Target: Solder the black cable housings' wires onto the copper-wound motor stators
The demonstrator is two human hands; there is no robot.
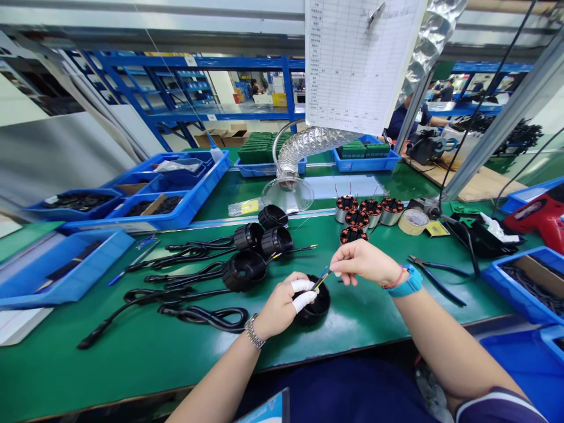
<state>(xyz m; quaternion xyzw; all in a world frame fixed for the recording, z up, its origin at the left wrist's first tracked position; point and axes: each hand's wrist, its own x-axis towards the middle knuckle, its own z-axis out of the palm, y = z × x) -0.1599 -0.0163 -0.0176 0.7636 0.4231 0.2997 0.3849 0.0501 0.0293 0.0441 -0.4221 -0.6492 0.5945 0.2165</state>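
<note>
Work at the near edge of the table (123,373). Mind the duct hood (288,197) at the far side; your forearms should not need to cross it.

Let the looped cable (187,312) lie slack to the left. Its join to the near cup cannot be seen; treat it as connected, since a tug could shift the work.

Hold your left hand (286,298) steady over the cup. Its grip is pinched on the leads, thumb opposite index finger. Bring only your right hand (363,263) to the work; its grip is pinched at the far tips of the same leads.

Leave the cutters (420,264) on the table to the right, within easy reach.

Use the near cup (325,305) as a support. It stands directly below both hands, apart from the dark cups (244,271) to the left and the coils (356,220) beyond.

Separate the leads (325,274) by colour, one at a time. They rise above the cup's rim, between your hands. Pinch close to the sheath to prevent bending.

Press with the white finger covers (304,301), not the nails.
</note>
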